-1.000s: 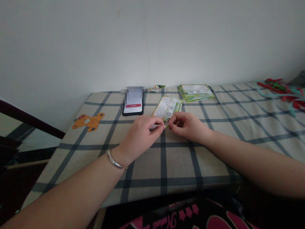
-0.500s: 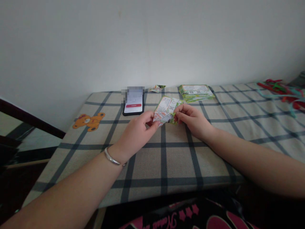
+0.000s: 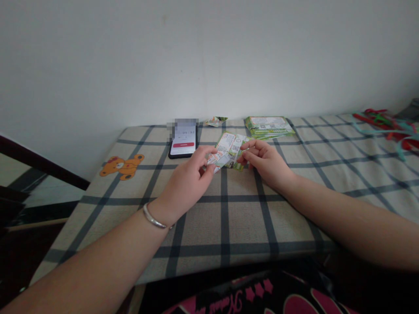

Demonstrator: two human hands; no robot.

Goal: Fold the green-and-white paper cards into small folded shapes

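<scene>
A green and white printed paper card (image 3: 229,149) lies on the checked tablecloth (image 3: 235,209), its near edge folded up and over. My left hand (image 3: 188,181), with a silver bracelet on the wrist, pinches the card's left folded edge. On the card's right side my right hand (image 3: 263,160) pinches the fold with its fingers curled. Both hands rest low over the table, just in front of a phone (image 3: 183,138).
A stack of similar green cards (image 3: 269,126) lies at the back by the wall. A small folded paper piece (image 3: 215,121) sits beside the phone. Red and teal ribbons (image 3: 389,126) are heaped at the far right. An orange bear print (image 3: 121,166) marks the cloth's left side.
Both hands have moved away from me, carrying the card's near edge up and over, so the card is now folded onto itself.
</scene>
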